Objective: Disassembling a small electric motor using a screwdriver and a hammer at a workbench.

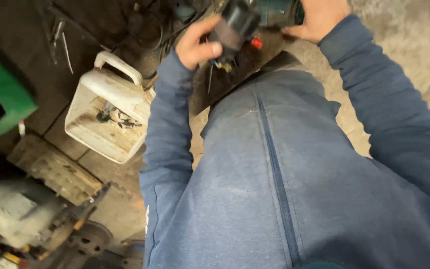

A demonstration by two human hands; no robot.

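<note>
Your left hand (197, 44) grips a dark cylindrical part (235, 25) at the frame's top, your right hand (319, 17) rests closed on a blurred teal-black tool body (274, 11) beside it, while a cut-open white jug (108, 112) at left holds small metal parts (115, 117).

There is one view only, from a camera worn on the person's head, looking steeply down the front of their own body — the blue zipped top (284, 189) fills most of the frame, so close that it crowds out the rest. The top edge of the picture is the far side, where the left hand (197, 45) and right hand (319, 17) are raised in front of the chest, the right one cut by the frame. Further below on the left lies the floor (110, 199) — with a cut-open white jug (108, 119) on it.
</note>
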